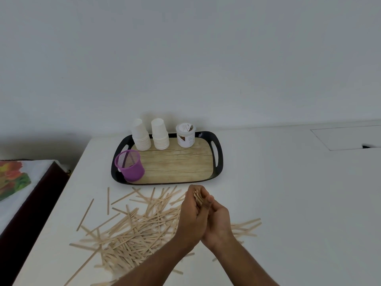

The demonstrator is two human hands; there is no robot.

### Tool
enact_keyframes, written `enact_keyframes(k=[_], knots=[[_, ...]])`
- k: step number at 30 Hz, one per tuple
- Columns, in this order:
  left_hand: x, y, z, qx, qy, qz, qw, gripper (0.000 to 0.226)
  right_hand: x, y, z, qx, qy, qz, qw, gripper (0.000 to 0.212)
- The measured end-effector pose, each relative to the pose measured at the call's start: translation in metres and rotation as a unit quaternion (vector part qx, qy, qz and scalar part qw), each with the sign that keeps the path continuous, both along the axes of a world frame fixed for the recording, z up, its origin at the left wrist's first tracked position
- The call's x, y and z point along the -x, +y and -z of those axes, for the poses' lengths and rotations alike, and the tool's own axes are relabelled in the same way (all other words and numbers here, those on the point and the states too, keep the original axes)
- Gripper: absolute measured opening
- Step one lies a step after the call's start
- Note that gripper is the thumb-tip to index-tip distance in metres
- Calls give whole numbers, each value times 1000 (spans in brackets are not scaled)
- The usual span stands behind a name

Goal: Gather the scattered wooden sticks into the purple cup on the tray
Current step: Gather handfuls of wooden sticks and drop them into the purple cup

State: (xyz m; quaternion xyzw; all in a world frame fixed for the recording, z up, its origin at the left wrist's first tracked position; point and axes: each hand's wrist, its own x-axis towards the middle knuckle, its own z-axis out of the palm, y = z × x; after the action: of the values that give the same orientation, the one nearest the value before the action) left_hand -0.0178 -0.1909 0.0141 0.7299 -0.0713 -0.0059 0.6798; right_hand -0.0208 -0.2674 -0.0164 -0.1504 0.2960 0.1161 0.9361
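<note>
A purple mesh cup (130,165) stands upright in the near left corner of a black tray (219,162) with a wood-pattern floor. Several pale wooden sticks (132,230) lie scattered on the white table in front of the tray. My left hand (190,217) and my right hand (218,221) are pressed together just in front of the tray's near edge, cupped round a bundle of sticks (199,196) whose ends poke out between the fingers. The bundle is held above the pile, to the right of the cup.
Two stacks of white paper cups (159,134) and a white lidded tub (185,135) stand at the tray's far side. The table's left edge (68,195) drops off beside a bed with a flowered cover (12,180). A wall rises right behind the tray.
</note>
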Motion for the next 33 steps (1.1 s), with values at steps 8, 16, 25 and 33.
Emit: enact_keyframes(k=[8, 16, 25, 33], knots=[[-5, -3, -4, 9, 12, -20, 1000, 11, -8, 6, -5, -6, -20, 1, 1000, 33], [-8, 5, -1, 59, 63, -65, 994, 24, 0, 7, -11, 115, -26, -45, 992, 33], [-31, 23, 0, 168, 151, -124, 966, 39, 15, 6, -1, 171, -113, -51, 977, 32], [-35, 23, -5, 214, 198, -96, 952, 42, 6, 7, 3, 201, -118, -31, 972, 31]])
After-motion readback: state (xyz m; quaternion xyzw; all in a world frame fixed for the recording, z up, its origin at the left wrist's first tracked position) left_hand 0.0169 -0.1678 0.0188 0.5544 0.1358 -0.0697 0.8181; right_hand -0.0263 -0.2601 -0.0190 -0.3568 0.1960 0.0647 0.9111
